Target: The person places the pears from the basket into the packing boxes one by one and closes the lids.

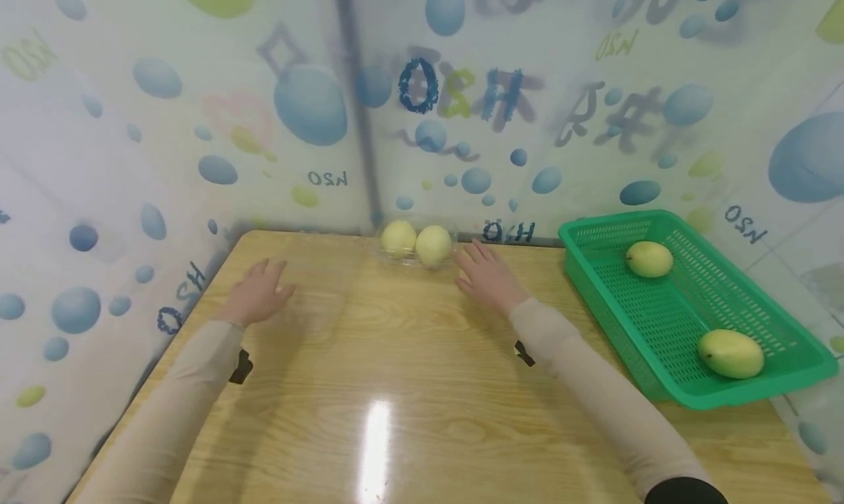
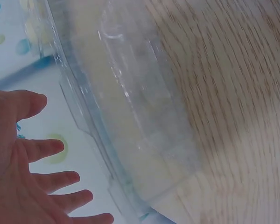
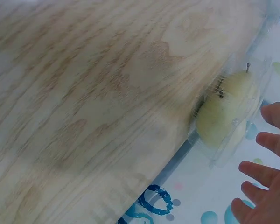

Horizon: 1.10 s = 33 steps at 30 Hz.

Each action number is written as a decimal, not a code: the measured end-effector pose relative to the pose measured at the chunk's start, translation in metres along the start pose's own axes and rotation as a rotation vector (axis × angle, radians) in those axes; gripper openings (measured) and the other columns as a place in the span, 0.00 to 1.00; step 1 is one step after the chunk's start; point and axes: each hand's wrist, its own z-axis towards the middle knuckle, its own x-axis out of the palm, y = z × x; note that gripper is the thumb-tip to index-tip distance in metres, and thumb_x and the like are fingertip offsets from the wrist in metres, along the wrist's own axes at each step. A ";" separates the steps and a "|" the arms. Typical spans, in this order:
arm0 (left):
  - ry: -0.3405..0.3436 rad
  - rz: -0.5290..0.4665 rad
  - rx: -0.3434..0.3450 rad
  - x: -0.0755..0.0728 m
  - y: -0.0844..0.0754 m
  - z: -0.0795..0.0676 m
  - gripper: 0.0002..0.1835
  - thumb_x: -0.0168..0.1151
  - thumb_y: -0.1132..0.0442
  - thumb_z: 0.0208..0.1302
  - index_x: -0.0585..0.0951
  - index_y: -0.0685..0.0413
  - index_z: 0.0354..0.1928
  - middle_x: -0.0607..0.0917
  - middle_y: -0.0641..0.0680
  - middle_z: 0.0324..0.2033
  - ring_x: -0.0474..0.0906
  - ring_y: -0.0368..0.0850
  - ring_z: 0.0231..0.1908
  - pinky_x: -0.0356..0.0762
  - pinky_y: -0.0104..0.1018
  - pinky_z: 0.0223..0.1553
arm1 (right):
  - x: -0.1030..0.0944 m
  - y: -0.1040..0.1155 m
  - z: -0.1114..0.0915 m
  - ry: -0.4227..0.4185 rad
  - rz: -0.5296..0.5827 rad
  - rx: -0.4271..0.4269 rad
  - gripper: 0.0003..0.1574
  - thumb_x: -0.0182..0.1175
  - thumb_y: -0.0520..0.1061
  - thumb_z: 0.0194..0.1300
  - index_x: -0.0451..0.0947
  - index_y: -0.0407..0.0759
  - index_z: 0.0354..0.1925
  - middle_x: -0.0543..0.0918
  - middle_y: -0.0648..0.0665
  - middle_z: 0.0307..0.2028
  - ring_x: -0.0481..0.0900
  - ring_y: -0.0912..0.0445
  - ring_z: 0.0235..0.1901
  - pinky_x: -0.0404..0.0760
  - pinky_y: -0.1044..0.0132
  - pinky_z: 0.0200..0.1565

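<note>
At the back edge of the table, a clear plastic box [image 1: 410, 258] holds two round pale-yellow pears [image 1: 433, 245]; their stems show in the right wrist view. My right hand [image 1: 489, 275] is just right of this box, fingers spread, holding nothing. Over on the left, my left hand [image 1: 256, 293] is beside a see-through plastic lid or tray [image 1: 319, 284], its outline faint against the wood. The left wrist view shows this clear plastic [image 2: 140, 93] more plainly, next to the spread fingers and thumb of my left hand [image 2: 25, 163], which grip nothing.
A green slatted basket [image 1: 613, 335] stands along the table's right side with two oval yellow fruits [image 1: 730, 354] inside. The wooden table [image 1: 316, 416] butts against walls [image 1: 264, 123] covered with a blue-bubble print at the back and left.
</note>
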 end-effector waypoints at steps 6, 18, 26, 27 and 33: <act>0.017 0.000 -0.014 -0.002 0.013 -0.001 0.34 0.47 0.55 0.73 0.54 0.77 0.67 0.49 0.84 0.64 0.48 0.82 0.61 0.53 0.75 0.59 | -0.005 0.001 -0.011 0.013 0.010 -0.037 0.33 0.57 0.47 0.70 0.64 0.40 0.69 0.65 0.30 0.65 0.57 0.37 0.67 0.58 0.43 0.68; 0.066 -0.088 -0.040 -0.004 0.034 -0.001 0.37 0.44 0.52 0.74 0.50 0.80 0.68 0.50 0.86 0.62 0.51 0.84 0.59 0.54 0.74 0.59 | -0.024 0.012 -0.031 0.010 -0.008 -0.112 0.33 0.59 0.46 0.68 0.64 0.41 0.68 0.69 0.31 0.61 0.65 0.38 0.63 0.67 0.43 0.62; 0.107 -0.256 -0.060 -0.004 0.052 -0.003 0.41 0.40 0.47 0.76 0.45 0.80 0.68 0.61 0.84 0.59 0.61 0.79 0.57 0.65 0.69 0.55 | -0.041 0.006 -0.044 -0.043 0.006 -0.109 0.32 0.62 0.44 0.66 0.66 0.38 0.65 0.71 0.31 0.59 0.68 0.38 0.60 0.71 0.42 0.59; 0.111 -0.277 -0.060 -0.004 0.054 -0.004 0.40 0.40 0.47 0.76 0.45 0.80 0.69 0.62 0.84 0.58 0.63 0.78 0.56 0.68 0.68 0.53 | -0.042 0.004 -0.045 -0.045 0.007 -0.108 0.32 0.62 0.44 0.66 0.66 0.38 0.65 0.71 0.31 0.58 0.68 0.39 0.59 0.71 0.42 0.59; 0.153 -0.443 -0.041 0.000 0.063 -0.008 0.33 0.44 0.61 0.75 0.47 0.76 0.70 0.64 0.82 0.57 0.69 0.74 0.53 0.76 0.58 0.49 | -0.051 -0.003 -0.055 -0.037 0.001 -0.080 0.32 0.61 0.44 0.67 0.66 0.39 0.66 0.72 0.32 0.58 0.69 0.39 0.58 0.71 0.42 0.58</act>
